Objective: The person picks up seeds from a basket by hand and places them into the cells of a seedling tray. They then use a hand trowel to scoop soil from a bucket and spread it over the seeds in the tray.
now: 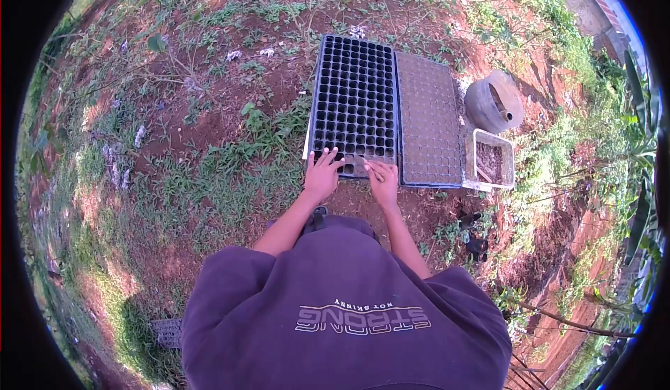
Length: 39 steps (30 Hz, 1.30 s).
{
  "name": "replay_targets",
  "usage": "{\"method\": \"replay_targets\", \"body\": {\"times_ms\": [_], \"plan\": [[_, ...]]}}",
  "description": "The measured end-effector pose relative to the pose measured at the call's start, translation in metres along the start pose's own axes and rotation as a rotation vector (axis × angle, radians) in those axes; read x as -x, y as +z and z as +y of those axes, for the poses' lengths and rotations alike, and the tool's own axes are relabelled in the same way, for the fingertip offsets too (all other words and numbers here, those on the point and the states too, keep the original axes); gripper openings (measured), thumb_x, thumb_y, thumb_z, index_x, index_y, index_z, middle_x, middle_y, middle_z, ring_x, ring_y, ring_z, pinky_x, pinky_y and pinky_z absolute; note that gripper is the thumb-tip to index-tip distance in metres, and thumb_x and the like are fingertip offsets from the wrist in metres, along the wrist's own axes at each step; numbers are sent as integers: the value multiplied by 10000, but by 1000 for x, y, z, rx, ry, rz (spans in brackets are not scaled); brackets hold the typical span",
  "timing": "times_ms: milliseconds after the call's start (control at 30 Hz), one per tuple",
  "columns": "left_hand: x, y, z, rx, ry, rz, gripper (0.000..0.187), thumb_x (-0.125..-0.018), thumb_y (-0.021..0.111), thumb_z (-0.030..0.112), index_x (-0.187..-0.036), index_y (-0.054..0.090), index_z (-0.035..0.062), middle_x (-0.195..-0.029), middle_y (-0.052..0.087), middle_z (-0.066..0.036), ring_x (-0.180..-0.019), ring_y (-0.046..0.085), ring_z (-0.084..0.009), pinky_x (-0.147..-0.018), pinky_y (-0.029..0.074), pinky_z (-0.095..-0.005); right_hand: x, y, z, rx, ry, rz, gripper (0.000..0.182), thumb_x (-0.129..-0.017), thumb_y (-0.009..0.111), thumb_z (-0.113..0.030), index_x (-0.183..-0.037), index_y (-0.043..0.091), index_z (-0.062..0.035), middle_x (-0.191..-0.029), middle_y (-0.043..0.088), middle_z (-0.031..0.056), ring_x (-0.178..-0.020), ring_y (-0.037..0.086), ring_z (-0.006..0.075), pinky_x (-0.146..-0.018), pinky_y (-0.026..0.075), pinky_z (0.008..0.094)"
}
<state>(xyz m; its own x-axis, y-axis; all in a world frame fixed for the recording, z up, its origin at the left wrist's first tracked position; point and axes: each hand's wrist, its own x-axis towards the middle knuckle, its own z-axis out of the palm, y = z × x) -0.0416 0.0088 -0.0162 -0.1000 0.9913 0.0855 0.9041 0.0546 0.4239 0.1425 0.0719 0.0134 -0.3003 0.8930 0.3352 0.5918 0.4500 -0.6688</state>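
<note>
A black seedling tray (354,90) lies on the ground in front of me, its rows of cells mostly dark and hollow. A few cells along its near edge look brown with soil. My left hand (323,175) rests on the near left corner of this tray, fingers spread. At the near right corner, my right hand (382,179) has its fingers curled together over the last cells; whatever they hold, if anything, is too small to make out. Against the tray's right side sits a second seedling tray (430,121), its cells filled level with brown soil.
A grey round bucket (481,107) lies tilted beyond the filled tray. Near it stands a pale rectangular basin (513,161) holding dark material. Small black objects (477,247) lie on the soil at right. Weeds and thin shrubs surround the trays.
</note>
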Motion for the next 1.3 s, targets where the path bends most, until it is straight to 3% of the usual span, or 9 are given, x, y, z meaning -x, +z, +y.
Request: {"method": "replay_targets", "body": {"times_ms": [267,367,433,767,1033,1300], "plan": [[1,1,0,5,-8,-6,382,-853,547,124,-1214,619,228,-1464,416,-44,-1373,364,-232,-1142,195,-531,-6,4,2,-24,92,-115,205,-859,685,-187,-1051,734,-139,-1023,712,48,-890,553,218,-864,443,317],[1,1,1,6,-10,4,388,-849,554,122,-1216,618,233,-1465,415,-40,-1373,364,-227,-1143,198,-528,-7,7,7,7,90,-160,214,-863,675,-200,-1062,731,-144,-1023,710,61,-904,574,236,-875,449,322],[2,2,1,6,-13,5,391,-848,557,122,-1217,618,235,-1466,414,-39,-1373,363,-226,-1143,199,-527,-6,6,4,46,198,-174,215,-870,660,-210,-1062,731,-147,-1023,709,80,-919,588,255,-887,451,336],[2,1,1,-4,-5,9,385,-852,553,113,-1215,616,226,-1455,426,-47,-1369,370,-234,-1137,203,-535,-6,6,15,-9,124,-178,250,-860,648,-204,-1095,722,-169,-925,693,79,-913,544,260,-891,454,348],[2,1,1,13,-4,11,389,-850,552,106,-1216,616,219,-1441,442,-55,-1364,377,-246,-1131,209,-543,-5,5,6,12,142,-150,250,-862,631,-188,-1094,721,-160,-1032,703,66,-903,549,263,-877,467,351],[2,1,1,15,-9,-14,411,-846,554,113,-1241,600,215,-1465,410,-50,-1380,350,-239,-1140,193,-539,-1,11,6,39,76,-106,211,-881,628,-178,-1064,729,-147,-1031,708,60,-863,537,238,-851,445,332]]}}
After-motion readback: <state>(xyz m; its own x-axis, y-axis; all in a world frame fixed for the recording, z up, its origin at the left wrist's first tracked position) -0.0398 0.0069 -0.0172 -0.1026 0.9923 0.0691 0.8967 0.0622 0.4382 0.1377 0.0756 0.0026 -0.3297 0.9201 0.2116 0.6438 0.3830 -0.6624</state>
